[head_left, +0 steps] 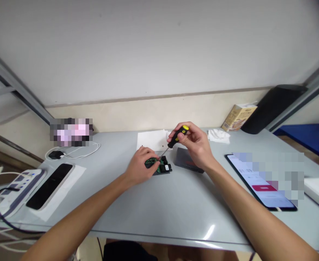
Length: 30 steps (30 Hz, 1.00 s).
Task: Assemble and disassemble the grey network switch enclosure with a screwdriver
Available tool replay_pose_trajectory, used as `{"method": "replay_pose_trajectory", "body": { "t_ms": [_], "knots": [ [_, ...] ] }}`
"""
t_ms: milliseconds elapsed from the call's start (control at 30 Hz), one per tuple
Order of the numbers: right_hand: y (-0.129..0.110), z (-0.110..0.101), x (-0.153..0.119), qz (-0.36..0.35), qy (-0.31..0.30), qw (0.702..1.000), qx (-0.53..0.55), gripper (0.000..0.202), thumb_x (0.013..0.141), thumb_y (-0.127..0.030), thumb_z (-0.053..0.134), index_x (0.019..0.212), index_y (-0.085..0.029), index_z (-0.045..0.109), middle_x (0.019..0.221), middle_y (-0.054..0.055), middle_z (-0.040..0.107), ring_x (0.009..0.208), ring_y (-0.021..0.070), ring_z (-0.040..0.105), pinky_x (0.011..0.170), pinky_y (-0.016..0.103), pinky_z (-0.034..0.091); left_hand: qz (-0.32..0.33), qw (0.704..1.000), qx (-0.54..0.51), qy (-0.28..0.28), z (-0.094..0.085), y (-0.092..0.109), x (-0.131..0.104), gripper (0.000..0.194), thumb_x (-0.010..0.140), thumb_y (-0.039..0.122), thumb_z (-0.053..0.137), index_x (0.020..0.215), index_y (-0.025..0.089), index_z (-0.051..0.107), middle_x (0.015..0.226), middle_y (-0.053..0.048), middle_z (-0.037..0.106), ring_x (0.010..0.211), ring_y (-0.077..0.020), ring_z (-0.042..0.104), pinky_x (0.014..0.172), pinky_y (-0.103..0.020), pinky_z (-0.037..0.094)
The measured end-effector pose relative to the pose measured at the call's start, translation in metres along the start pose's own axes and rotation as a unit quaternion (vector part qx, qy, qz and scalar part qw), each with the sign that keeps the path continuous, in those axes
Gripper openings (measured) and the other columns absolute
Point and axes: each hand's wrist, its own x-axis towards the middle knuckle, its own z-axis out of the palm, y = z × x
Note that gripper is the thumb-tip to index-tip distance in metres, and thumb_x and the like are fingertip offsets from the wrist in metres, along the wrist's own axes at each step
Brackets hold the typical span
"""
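My right hand [196,143] is closed around the black and yellow handle of a screwdriver [179,137]. The screwdriver slants down to the left, its tip close to my left fingers over a green circuit board [165,167]. Gripping the board's left side is my left hand [141,165], which hides part of it. The board carries black and silver connectors and sits on a dark base on the table. Just right of it, partly under my right wrist, lies a dark grey box-like cover [188,161]. Whether the tip touches a screw cannot be made out.
White paper [150,139] with small dark specks lies behind the board. A phone [52,185] and power strip [17,192] are at left; a lit tablet [260,183], crumpled tissue [218,135], yellow carton [238,116] and black cylinder [270,108] are at right.
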Motion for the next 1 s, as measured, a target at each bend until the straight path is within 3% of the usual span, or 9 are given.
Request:
{"method": "replay_pose_trajectory", "body": {
  "t_ms": [167,333,1000],
  "knots": [
    [-0.002,0.001,0.000,0.003,-0.008,1.000,-0.017,0.034,0.087,-0.051,0.082,0.097,-0.024,0.065,0.088,0.003,0.072,0.080,0.0201,0.071,0.077,0.040,0.060,-0.009,0.996,0.025,-0.089,-0.004,0.005,-0.001,0.041,0.090,0.031,0.071,0.129,0.024,0.064,0.127,-0.010,0.068,0.121,-0.0296,0.061,0.109,-0.051,0.049],
    [-0.001,0.001,-0.001,0.020,-0.030,0.999,-0.025,0.030,0.088,-0.047,0.082,0.097,-0.023,0.065,0.087,0.003,0.071,0.078,0.0191,0.070,0.075,0.038,0.059,-0.006,0.991,0.045,-0.125,-0.003,0.006,-0.002,0.049,0.090,0.032,0.072,0.137,0.027,0.059,0.139,-0.009,0.066,0.131,-0.0319,0.059,0.113,-0.052,0.045],
    [0.008,0.000,-0.004,0.013,-0.064,0.997,-0.028,0.021,0.091,-0.037,0.079,0.101,-0.022,0.068,0.089,0.003,0.071,0.081,0.0182,0.071,0.077,0.036,0.058,0.010,0.992,0.042,-0.122,0.001,0.002,-0.002,0.046,0.092,0.033,0.072,0.135,0.026,0.060,0.137,-0.008,0.068,0.124,-0.0291,0.064,0.111,-0.050,0.048]
  ]
}}
